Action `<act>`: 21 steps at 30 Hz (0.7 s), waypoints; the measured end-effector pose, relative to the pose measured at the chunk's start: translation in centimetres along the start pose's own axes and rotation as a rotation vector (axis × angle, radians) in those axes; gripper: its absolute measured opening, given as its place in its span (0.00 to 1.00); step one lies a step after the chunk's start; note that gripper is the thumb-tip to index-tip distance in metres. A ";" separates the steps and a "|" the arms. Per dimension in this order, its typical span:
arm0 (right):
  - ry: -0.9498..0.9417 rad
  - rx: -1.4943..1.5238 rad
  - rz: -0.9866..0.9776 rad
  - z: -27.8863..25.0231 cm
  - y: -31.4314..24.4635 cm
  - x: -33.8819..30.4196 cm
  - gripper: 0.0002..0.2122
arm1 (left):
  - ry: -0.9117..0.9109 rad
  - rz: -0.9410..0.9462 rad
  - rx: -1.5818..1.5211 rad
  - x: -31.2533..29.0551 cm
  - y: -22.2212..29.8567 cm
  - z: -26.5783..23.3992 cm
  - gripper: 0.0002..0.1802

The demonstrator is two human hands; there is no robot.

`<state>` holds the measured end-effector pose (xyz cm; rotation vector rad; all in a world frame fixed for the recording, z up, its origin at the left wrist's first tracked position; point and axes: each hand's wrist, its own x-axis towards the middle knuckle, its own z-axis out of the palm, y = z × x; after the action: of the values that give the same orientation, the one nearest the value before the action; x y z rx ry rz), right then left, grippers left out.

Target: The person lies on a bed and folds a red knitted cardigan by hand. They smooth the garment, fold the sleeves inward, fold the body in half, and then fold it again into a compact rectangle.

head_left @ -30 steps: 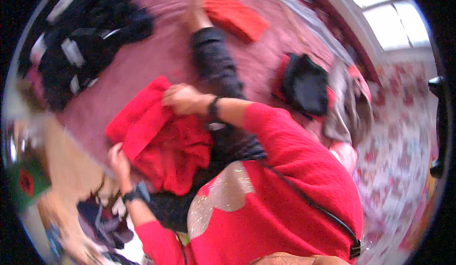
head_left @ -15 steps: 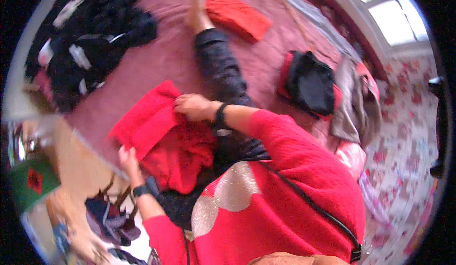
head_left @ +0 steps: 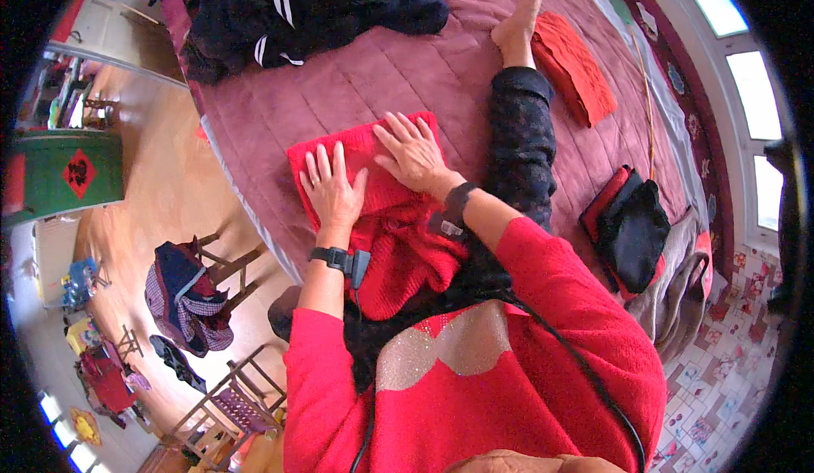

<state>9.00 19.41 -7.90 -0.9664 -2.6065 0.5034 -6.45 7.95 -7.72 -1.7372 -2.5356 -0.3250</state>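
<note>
A red ribbed knit garment point(head_left: 405, 257) lies partly across my lap and partly on the bed. Its far part is folded into a flat, straight-edged panel, while the near part is bunched up against my dark trousers. My left hand point(head_left: 336, 195) rests flat on the left side of that panel, fingers spread. On the panel's right side lies my right hand point(head_left: 414, 158), palm down, its fingers also apart. Neither hand grips anything. What is under the palms is hidden.
A folded orange-red cloth point(head_left: 577, 70) lies by my bare foot point(head_left: 517, 36). Dark clothes with white stripes point(head_left: 314, 15) are heaped at the far left of the pink quilt point(head_left: 271, 91). A folded black and red pile point(head_left: 632, 231) sits right. Clothes drape over a wooden stool point(head_left: 233, 274).
Both hands have let go of the garment's edges and now lie flat on its folded part. The panel looks straighter. The view has shifted toward the left.
</note>
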 end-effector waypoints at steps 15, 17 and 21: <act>-0.188 -0.131 0.113 2.9 1.9 -0.4 0.30 | -0.036 -0.040 -0.030 -0.1 -0.9 2.6 0.38; -0.220 -0.162 0.091 2.4 2.0 -1.1 0.29 | -0.131 -0.041 -0.020 -0.5 -1.1 2.3 0.38; -0.341 -0.231 0.063 -0.5 3.0 -5.3 0.27 | -0.164 0.043 -0.123 -4.0 -2.9 0.7 0.38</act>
<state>14.67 18.08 -9.61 -1.1231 -2.9990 0.4201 -7.58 3.40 -9.46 -1.9349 -2.6361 -0.3577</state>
